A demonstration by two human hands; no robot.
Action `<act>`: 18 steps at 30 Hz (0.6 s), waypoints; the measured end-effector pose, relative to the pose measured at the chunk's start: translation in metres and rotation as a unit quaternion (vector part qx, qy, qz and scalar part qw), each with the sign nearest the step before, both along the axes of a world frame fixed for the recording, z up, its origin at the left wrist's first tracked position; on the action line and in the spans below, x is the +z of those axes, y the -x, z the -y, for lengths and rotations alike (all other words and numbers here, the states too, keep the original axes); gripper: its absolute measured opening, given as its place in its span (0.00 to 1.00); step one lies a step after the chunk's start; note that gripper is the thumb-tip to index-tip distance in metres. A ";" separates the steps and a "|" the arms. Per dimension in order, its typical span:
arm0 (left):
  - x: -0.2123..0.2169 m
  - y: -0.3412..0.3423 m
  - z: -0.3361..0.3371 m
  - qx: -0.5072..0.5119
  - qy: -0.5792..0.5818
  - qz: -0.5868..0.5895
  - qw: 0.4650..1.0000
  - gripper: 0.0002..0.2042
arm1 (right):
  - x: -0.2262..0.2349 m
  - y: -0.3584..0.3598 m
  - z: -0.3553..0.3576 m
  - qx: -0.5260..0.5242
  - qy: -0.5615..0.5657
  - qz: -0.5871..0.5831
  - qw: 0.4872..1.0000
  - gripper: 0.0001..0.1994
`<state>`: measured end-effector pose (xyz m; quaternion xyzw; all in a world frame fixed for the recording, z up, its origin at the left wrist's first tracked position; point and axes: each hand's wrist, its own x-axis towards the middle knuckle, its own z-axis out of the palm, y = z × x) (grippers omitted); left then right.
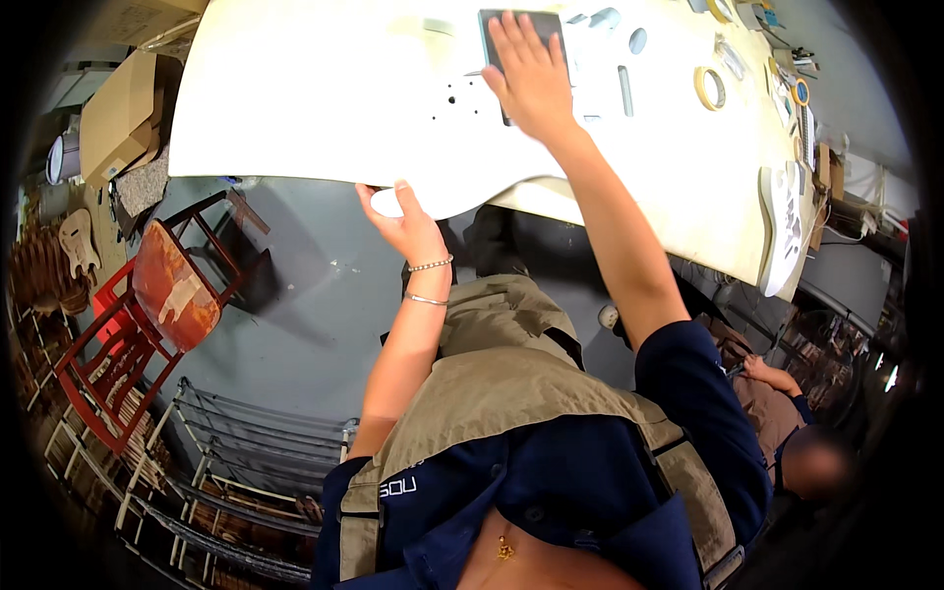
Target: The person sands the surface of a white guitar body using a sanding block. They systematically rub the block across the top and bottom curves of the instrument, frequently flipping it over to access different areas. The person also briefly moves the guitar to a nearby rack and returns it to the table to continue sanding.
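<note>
A white guitar body (447, 192) with a curved edge and several small dark holes lies at the near edge of the pale table, its outline partly lost in glare. My left hand (408, 228) is closed round its rounded horn, thumb on top. My right hand (531, 84) lies flat, fingers apart, over a dark rectangular sheet or panel (497, 74) farther back on the table. What lies under that palm is hidden, and I cannot tell what the panel is.
Right of my right hand lie grey pieces (625, 90), a tape roll (709, 88) and, farther over, a long white strip-like piece (781, 229). A red-brown chair (177, 285) and a metal rack (246, 462) stand at left. A person (777, 403) is at the lower right.
</note>
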<state>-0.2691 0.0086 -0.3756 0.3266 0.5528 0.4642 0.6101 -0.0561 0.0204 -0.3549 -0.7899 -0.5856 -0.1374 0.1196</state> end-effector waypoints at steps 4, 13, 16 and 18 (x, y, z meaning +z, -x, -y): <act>-0.001 0.002 -0.003 0.002 -0.012 -0.020 1.000 0.29 | 0.026 0.082 0.058 0.084 0.107 -0.145 0.980 0.41; -0.009 0.028 0.005 -0.114 -0.018 0.022 0.993 0.33 | 0.031 0.105 0.087 -0.020 0.094 -0.102 0.990 0.38; -0.012 0.028 0.002 -0.129 -0.031 -0.011 0.991 0.33 | 0.035 0.103 0.038 0.077 0.090 -0.129 0.985 0.38; -0.015 0.027 0.005 -0.124 -0.022 0.021 0.992 0.33 | 0.033 0.102 0.028 0.072 0.092 -0.127 0.985 0.38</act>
